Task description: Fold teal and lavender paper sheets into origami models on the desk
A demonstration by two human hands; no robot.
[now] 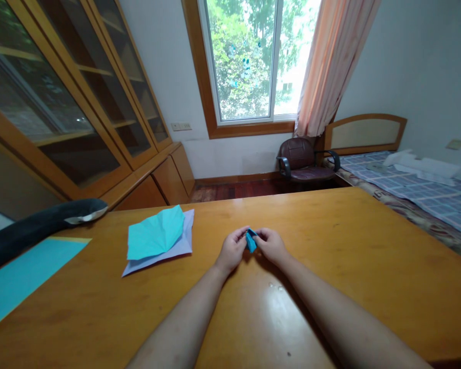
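Both my hands meet over the middle of a wooden table [330, 246]. My left hand [233, 249] and my right hand [271, 246] pinch a small folded piece of blue paper [251, 240] between their fingertips, just above the tabletop. Most of the piece is hidden by my fingers. To the left lies a creased turquoise sheet [155, 231] on top of a pale lilac sheet [176, 246].
A large turquoise sheet [21, 279] lies at the table's left edge beside a dark padded object [42, 225]. Behind the table stand a glass-door wooden cabinet [80, 102], a brown armchair [303, 161] under the window, and a bed [426, 197] at the right.
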